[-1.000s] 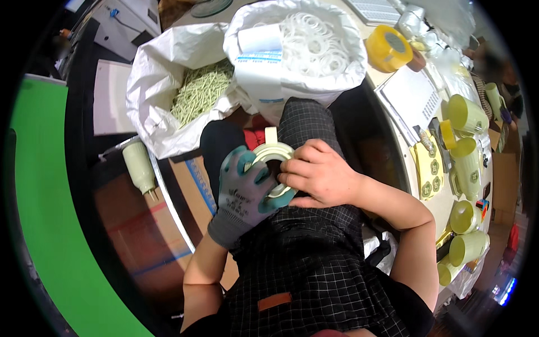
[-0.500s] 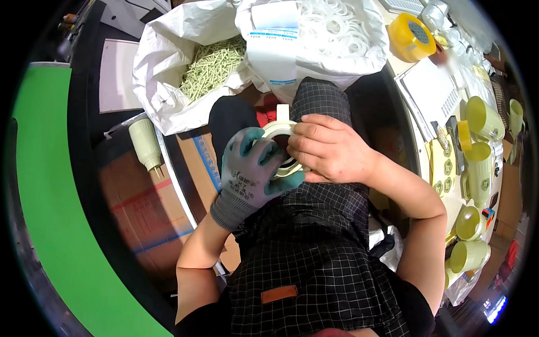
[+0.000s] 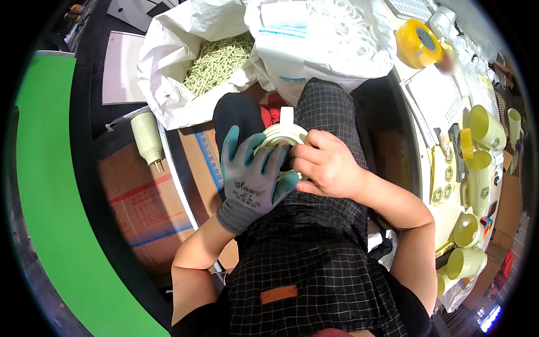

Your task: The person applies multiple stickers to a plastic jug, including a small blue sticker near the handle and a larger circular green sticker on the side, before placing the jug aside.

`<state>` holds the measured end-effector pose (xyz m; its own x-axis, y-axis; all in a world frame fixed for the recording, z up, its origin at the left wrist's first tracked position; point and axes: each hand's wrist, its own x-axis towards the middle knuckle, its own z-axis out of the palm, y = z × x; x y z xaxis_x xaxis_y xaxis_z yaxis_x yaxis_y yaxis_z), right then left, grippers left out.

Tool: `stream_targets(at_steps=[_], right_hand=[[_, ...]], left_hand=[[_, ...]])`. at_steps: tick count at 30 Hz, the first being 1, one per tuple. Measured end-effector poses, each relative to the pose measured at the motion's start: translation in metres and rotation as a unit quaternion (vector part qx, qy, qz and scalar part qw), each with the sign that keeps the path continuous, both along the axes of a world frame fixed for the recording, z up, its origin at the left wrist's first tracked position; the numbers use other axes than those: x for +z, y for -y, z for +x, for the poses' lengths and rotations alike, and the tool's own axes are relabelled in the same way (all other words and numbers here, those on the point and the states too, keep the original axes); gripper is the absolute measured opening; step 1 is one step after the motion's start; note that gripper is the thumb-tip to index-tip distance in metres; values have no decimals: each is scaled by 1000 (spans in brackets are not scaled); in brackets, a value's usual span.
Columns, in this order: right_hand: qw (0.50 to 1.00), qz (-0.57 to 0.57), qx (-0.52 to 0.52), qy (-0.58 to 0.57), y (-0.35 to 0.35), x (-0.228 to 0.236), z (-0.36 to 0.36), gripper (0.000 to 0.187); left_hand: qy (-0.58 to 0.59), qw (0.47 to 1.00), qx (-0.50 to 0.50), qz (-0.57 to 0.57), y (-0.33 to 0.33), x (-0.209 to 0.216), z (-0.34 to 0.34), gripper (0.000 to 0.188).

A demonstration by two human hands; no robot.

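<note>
Over my lap is a pale green round piece with a raised rim and a light tab on its far side; its dark middle is partly covered by my fingers. My left hand, in a grey and teal glove, grips it from the left. The thumb lies at the near rim, and the outermost finger sticks out to the left. From the right, my bare right hand has its fingers curled together against the rim. Whatever small thing may lie between those fingertips is hidden.
Ahead stand a white sack of pale green screw-like sticks and another of clear rings. At left are a pale green bottle-shaped part and a green surface. A table at right holds yellow tape and several cups.
The fingers of my left hand have straightened and spread, with the outermost one lifted outward. My right hand's fingers have bent tighter at the rim. The view has shifted slightly.
</note>
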<state>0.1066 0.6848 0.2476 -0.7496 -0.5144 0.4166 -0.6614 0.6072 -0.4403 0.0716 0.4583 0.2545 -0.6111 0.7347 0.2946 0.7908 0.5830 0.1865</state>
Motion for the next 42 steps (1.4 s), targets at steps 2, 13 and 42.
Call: stream_targets(at_steps=[2, 13, 42], right_hand=[[1000, 0, 1, -11, 1, -3, 1, 40], [997, 22, -28, -62, 0, -10, 6, 39], [667, -593, -172, 418, -11, -67, -83, 48]], left_hand=[[8, 1000, -3, -17, -2, 6, 0, 51], [-66, 989, 6, -134, -30, 38, -31, 13], [604, 751, 50, 263, -13, -46, -158, 58]])
